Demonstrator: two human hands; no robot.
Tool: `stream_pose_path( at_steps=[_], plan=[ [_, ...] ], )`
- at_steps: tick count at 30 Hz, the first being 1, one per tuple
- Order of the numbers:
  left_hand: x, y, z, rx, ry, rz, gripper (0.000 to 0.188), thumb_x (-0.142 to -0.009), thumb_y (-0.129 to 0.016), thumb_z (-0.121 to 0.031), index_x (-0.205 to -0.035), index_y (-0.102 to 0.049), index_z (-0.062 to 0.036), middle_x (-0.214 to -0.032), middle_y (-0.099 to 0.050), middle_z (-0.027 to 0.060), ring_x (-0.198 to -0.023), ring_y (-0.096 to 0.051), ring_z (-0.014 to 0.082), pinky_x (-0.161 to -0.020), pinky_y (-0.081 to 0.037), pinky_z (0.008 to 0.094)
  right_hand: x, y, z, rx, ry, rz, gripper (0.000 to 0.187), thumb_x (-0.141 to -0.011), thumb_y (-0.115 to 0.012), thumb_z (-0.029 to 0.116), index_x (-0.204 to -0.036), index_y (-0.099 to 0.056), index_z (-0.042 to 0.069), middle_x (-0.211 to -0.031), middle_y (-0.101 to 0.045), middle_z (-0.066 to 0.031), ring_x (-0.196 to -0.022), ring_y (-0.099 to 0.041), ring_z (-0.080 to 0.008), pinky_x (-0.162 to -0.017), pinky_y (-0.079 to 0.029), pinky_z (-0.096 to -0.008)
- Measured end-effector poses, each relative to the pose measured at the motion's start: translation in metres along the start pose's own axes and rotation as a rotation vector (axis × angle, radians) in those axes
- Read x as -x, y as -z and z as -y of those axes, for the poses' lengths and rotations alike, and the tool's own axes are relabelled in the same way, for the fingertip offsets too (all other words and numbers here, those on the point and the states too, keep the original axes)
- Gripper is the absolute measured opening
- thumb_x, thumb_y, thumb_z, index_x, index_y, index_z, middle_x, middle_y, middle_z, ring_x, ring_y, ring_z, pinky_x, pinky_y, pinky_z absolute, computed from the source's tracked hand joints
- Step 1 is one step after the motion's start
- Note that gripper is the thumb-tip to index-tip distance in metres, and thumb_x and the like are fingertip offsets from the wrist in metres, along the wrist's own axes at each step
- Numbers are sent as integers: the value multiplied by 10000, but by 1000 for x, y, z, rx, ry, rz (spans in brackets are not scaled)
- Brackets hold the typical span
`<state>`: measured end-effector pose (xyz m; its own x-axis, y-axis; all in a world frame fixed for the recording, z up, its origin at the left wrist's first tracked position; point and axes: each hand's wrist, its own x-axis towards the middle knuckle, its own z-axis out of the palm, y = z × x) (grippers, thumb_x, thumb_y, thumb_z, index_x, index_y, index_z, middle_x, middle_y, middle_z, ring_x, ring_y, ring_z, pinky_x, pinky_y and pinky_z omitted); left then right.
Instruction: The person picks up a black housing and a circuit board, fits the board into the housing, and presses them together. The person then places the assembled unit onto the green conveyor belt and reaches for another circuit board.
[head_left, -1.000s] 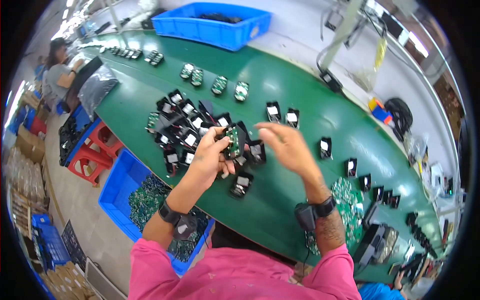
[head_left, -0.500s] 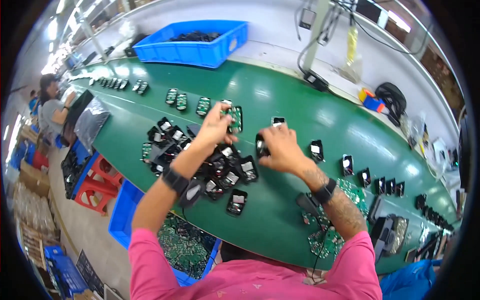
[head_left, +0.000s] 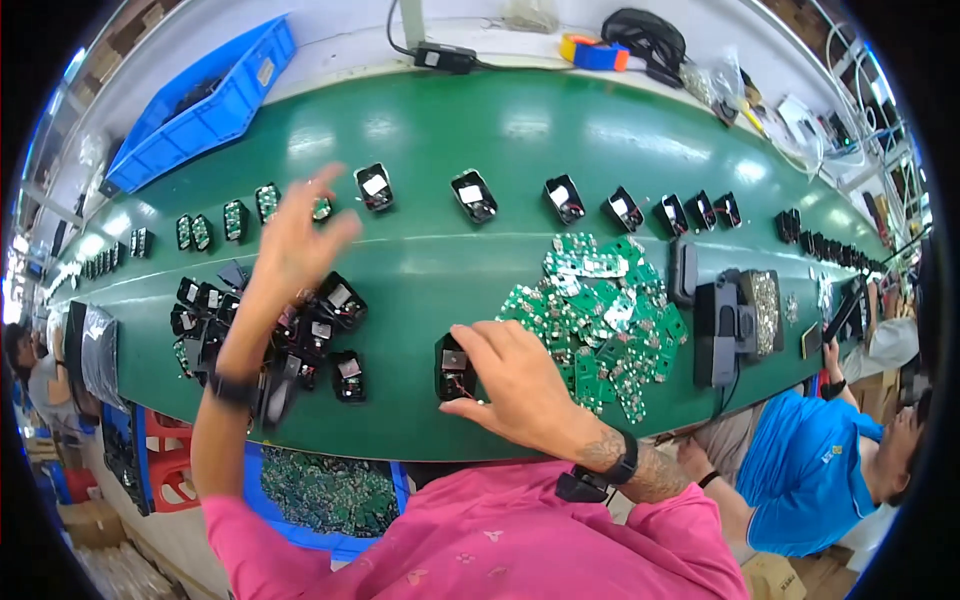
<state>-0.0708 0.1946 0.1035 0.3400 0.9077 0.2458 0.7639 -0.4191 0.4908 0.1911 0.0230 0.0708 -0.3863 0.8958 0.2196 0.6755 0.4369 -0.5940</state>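
Observation:
My right hand (head_left: 520, 385) grips a small black plastic housing (head_left: 447, 385) near the table's front edge. Wires and a silver-grey part show inside the housing. My left hand (head_left: 300, 240) is raised over the far left of the table, fingers spread with nothing held. Just behind its fingers sits a piece with a green circuit board (head_left: 322, 209). A heap of similar black housings (head_left: 318, 330) lies under and beside my left forearm. One separate housing (head_left: 349, 377) stands between that heap and my right hand.
Loose green circuit boards (head_left: 600, 330) are piled right of my right hand. Spaced-out black housings (head_left: 473, 196) run across the table's far part. A blue bin (head_left: 215, 115) stands far left; a black device (head_left: 715, 335) sits at right. A person in blue (head_left: 810, 470) is at right.
The view has turned to the right. My right hand has come nearer the front edge and now grips a housing. My left hand's fingers have spread away from the board pieces.

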Motion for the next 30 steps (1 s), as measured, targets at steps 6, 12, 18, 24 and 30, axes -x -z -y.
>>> stream_pose_path(
  at_steps=[6, 12, 18, 24, 30],
  plan=[
    [146, -29, -122, 381, -114, 554, 1043, -587, -938, -282, -1496, -435, -186, -1529, -330, 192, -1120, -637, 343, -907, -557, 432, 53, -18, 16, -583, -92, -134, 797, -686, -916, 282, -1280, -467, -3, -1227, -546, -162, -932, -631, -244, -760, -547, -356],
    [191, -80, -127, 471, 10, 325, 816, -625, -839, -67, -1385, -553, -141, -1400, -448, 187, -1052, -634, 331, -877, -547, 396, 77, -24, 10, -453, -119, -45, 395, -770, -829, 168, -1059, -612, 9, -1244, -571, -169, -930, -651, -240, -680, -557, -358],
    [200, -101, -141, 549, 90, 222, 400, -681, -705, 21, -1068, -660, -73, -1329, -459, 231, -1176, -544, 363, -917, -492, 404, 84, -16, 7, -268, -48, -304, 185, -784, -781, 113, -859, -641, 18, -1175, -607, -149, -875, -650, -260, -738, -541, -375],
    [196, -105, -144, 782, 306, 299, 181, -796, -702, -100, -966, -669, -47, -1326, -449, 195, -1096, -565, 280, -867, -497, 375, 106, 9, -21, 144, -321, -477, 354, -752, -827, 154, -1024, -652, 9, -1060, -600, -152, -942, -601, -319, -797, -499, -412],
    [190, -119, -144, 843, 364, 182, 232, -988, -572, -195, -924, -718, -26, -1331, -472, 152, -912, -613, 149, -666, -559, 249, 118, -5, -56, 267, -310, -430, 234, -839, -733, 78, -1034, -632, -4, -1006, -602, -154, -912, -586, -341, -784, -487, -420]
  ],
)
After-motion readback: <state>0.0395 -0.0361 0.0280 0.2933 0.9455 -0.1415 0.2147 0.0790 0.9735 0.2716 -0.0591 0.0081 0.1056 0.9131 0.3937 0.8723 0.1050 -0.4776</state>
